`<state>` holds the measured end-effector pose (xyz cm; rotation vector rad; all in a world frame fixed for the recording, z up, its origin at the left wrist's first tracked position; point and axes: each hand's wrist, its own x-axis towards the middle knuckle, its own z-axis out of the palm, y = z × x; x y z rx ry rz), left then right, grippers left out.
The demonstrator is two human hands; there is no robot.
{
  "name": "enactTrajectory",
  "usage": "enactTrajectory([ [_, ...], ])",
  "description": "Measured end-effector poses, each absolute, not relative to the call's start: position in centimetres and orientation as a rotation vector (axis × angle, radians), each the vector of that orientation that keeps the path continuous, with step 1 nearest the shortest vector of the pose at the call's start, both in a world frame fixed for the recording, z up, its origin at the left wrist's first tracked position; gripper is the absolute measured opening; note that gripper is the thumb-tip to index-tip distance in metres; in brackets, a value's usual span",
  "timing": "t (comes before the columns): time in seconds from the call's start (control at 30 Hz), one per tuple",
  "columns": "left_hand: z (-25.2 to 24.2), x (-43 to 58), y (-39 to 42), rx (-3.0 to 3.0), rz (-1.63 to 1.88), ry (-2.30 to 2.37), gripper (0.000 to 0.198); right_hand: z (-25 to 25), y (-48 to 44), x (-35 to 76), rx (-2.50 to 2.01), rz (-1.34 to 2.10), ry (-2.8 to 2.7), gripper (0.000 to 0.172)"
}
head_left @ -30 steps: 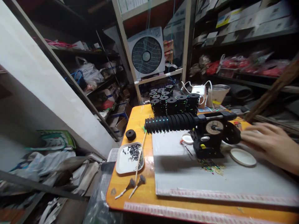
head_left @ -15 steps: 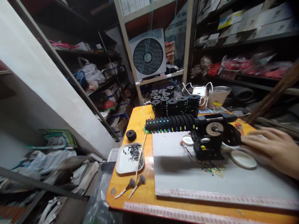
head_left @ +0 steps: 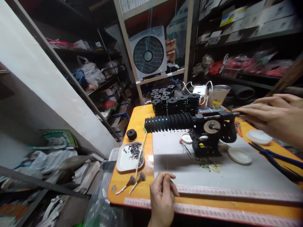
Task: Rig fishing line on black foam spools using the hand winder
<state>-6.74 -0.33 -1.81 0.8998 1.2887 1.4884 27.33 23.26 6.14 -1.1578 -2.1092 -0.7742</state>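
Observation:
A black hand-cranked winder stands on a grey board. Its shaft carries a row of black ridged foam spools pointing left, with small shiny blue-green marks along them. At the winder's right end, my right hand has its fingers closed around the crank handle. My left hand is at the board's front edge, its thumb and fingers pressed together. Whatever it may hold is hidden. Small coloured pieces lie scattered under the winder.
A white tray of small dark parts sits left, with a thin stick across it and a black foam roll behind. Stacked black spools stand at the back. Blue-handled pliers and round lids lie right. A box fan stands beyond.
My left hand has come into view at the front. My right hand has moved up with the crank. The spools have turned, and their coloured tabs no longer face me. The pliers now show.

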Motion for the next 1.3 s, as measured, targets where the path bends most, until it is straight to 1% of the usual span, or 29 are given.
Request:
enactTrajectory([
  [0.17, -0.8, -6.2, 0.3, 0.837, 1.461, 1.174, 0.041, 5.9, 23.3, 26.9, -1.069, -0.872, -2.161, 0.057],
  [0.4, -1.0, -6.4, -4.1, 0.522, 1.295, 0.917, 0.03, 6.6, 21.8, 25.7, -1.151, -0.854, -2.158, 0.081],
  [0.47, -1.1, -6.8, -5.0, 0.497, 1.246, 0.905, 0.03, 6.8, 21.3, 25.3, -1.161, -0.823, -2.157, 0.085],
  [0.6, -1.1, -7.4, -6.2, 0.511, 1.171, 0.935, 0.031, 7.0, 20.4, 24.9, -1.21, -0.754, -2.169, 0.086],
  [0.8, -1.6, -7.5, -7.7, 0.518, 1.088, 0.947, 0.026, 7.2, 20.0, 24.6, -1.247, -0.686, -2.155, 0.099],
  [0.97, -2.5, -7.4, -9.9, 0.505, 1.05, 1.003, 0.026, 7.3, 19.9, 24.6, -1.25, -0.655, -2.178, 0.092],
  [1.1, -4.1, -6.7, -11.9, 0.52, 1.066, 1.07, 0.031, 7.0, 20.4, 24.9, -1.246, -0.679, -2.166, 0.088],
  [1.17, -5.5, -6.0, -12.9, 0.545, 1.084, 1.112, 0.037, 6.8, 20.9, 25.1, -1.237, -0.702, -2.156, 0.084],
  [1.3, -8.5, -4.7, -14.4, 0.598, 1.107, 1.192, 0.057, 6.3, 22.0, 25.8, -1.238, -0.775, -2.146, 0.069],
])
